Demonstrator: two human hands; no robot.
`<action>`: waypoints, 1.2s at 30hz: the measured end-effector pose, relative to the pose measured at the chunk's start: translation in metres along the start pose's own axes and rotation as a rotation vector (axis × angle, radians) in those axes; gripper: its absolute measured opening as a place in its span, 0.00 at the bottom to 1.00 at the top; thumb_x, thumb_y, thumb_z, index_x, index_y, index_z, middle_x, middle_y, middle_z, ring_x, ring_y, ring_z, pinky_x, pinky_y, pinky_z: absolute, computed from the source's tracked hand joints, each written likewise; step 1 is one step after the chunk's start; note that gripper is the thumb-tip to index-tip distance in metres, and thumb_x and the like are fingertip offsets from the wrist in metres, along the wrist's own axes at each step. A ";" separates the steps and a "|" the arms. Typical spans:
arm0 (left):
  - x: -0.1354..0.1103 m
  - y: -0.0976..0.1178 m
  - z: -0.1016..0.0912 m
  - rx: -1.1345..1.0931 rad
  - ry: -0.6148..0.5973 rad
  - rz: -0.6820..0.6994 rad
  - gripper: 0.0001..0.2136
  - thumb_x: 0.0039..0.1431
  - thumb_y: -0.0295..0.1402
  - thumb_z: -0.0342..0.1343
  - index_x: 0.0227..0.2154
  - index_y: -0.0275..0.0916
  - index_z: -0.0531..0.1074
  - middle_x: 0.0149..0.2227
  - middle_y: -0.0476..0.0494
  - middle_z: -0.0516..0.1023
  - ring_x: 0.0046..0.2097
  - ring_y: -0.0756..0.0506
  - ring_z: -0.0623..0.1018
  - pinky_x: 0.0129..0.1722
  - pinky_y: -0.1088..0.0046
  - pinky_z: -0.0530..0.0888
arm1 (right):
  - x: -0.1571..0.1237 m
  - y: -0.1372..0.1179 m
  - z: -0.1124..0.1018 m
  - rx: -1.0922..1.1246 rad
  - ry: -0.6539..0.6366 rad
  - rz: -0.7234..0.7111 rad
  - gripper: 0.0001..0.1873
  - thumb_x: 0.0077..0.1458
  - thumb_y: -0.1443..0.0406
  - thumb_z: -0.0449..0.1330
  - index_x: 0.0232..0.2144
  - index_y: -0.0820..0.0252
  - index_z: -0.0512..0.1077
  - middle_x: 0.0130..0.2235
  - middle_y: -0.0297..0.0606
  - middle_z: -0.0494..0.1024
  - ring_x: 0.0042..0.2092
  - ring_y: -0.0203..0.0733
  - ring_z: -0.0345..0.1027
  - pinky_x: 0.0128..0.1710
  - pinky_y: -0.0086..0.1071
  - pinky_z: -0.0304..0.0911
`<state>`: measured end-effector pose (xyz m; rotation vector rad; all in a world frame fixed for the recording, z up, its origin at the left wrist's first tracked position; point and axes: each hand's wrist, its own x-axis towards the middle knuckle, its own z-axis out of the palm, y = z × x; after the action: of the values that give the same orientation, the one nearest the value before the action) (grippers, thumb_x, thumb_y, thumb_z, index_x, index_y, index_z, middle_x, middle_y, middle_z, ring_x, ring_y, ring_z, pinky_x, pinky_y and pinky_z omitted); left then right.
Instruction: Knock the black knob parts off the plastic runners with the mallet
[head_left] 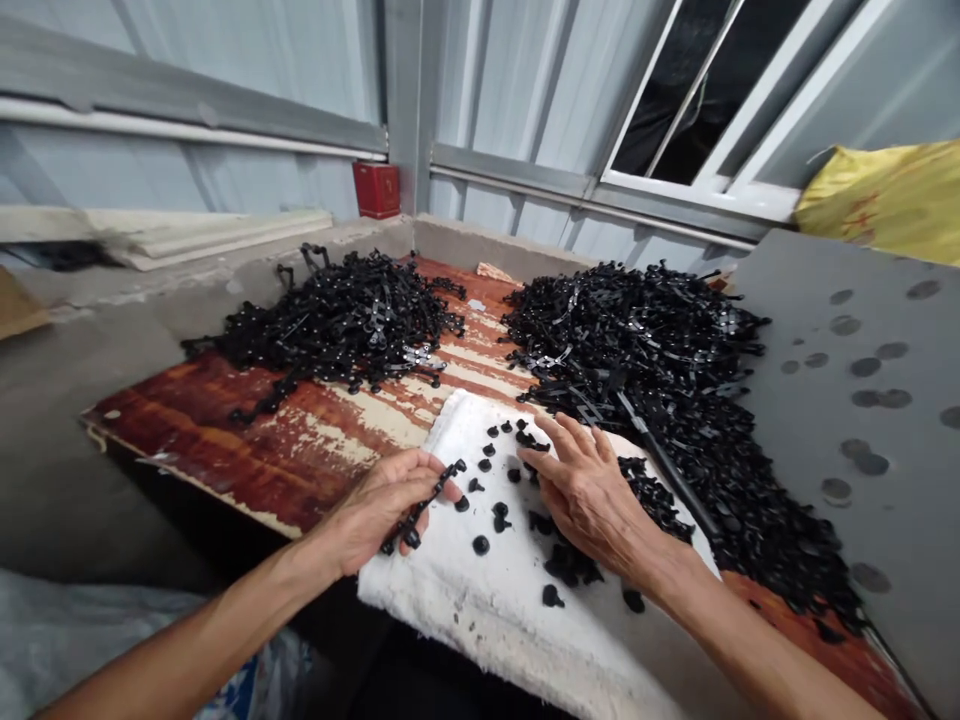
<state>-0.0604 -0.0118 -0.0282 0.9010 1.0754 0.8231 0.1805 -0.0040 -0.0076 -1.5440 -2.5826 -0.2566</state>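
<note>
My left hand [386, 505] is closed round a black strip with knobs [431, 500] along it, held at a slant over the left edge of a white cloth [465, 585]. Above the cloth, my right hand [577, 480] reaches among small loose black knobs [481, 545] with its fingers stretched and somewhat apart. Its fingertips are close to a cluster of these knobs; whether they touch any is hard to tell. Several more knobs lie scattered between the two hands, and others are partly hidden under the right hand.
A heap of black knobbed strips [352, 310] lies at the back left, another heap [622, 330] at the back right. A dark rod [675, 480] rests by the cloth's right edge. A grey panel [802, 300] stands at right; a red tin [376, 190] sits in the corner.
</note>
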 end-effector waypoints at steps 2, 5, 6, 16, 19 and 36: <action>-0.001 0.000 0.000 -0.004 0.005 -0.002 0.16 0.44 0.38 0.62 0.33 0.37 0.66 0.33 0.46 0.79 0.14 0.58 0.63 0.10 0.82 0.57 | -0.009 -0.003 0.001 -0.002 0.023 -0.011 0.19 0.57 0.70 0.50 0.44 0.59 0.77 0.61 0.53 0.65 0.63 0.61 0.51 0.58 0.61 0.48; -0.002 0.001 0.002 -0.003 0.009 -0.004 0.16 0.44 0.38 0.62 0.33 0.37 0.66 0.32 0.47 0.79 0.14 0.58 0.63 0.10 0.82 0.57 | -0.018 -0.008 0.003 -0.013 0.039 -0.038 0.18 0.56 0.71 0.50 0.41 0.59 0.78 0.60 0.53 0.67 0.63 0.62 0.51 0.58 0.63 0.47; -0.002 0.002 0.002 0.000 0.012 -0.003 0.16 0.43 0.38 0.62 0.33 0.37 0.66 0.32 0.47 0.79 0.14 0.58 0.63 0.10 0.82 0.57 | -0.018 -0.010 0.003 -0.018 0.026 -0.050 0.19 0.55 0.71 0.50 0.42 0.58 0.78 0.60 0.52 0.67 0.63 0.63 0.51 0.57 0.63 0.48; -0.001 0.000 0.000 0.005 -0.010 0.008 0.16 0.44 0.39 0.62 0.33 0.38 0.66 0.34 0.45 0.80 0.15 0.58 0.63 0.10 0.82 0.58 | 0.010 -0.008 0.008 -0.061 0.032 0.025 0.22 0.56 0.72 0.48 0.48 0.58 0.75 0.62 0.52 0.64 0.63 0.61 0.53 0.55 0.62 0.52; 0.000 0.001 0.000 0.014 -0.004 0.003 0.15 0.45 0.38 0.61 0.34 0.37 0.66 0.34 0.46 0.80 0.15 0.58 0.63 0.10 0.82 0.57 | 0.014 0.000 0.011 -0.071 0.070 0.073 0.23 0.56 0.72 0.48 0.50 0.59 0.74 0.61 0.52 0.66 0.62 0.61 0.53 0.54 0.63 0.53; -0.004 0.003 0.004 -0.012 0.035 0.025 0.09 0.49 0.30 0.59 0.33 0.36 0.67 0.31 0.45 0.80 0.15 0.57 0.64 0.10 0.82 0.58 | -0.047 -0.039 -0.001 0.084 0.178 -0.127 0.23 0.53 0.75 0.50 0.46 0.58 0.76 0.57 0.53 0.69 0.61 0.62 0.55 0.56 0.63 0.51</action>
<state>-0.0583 -0.0154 -0.0231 0.8943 1.0900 0.8683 0.1679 -0.0626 -0.0186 -1.2708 -2.5203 -0.2801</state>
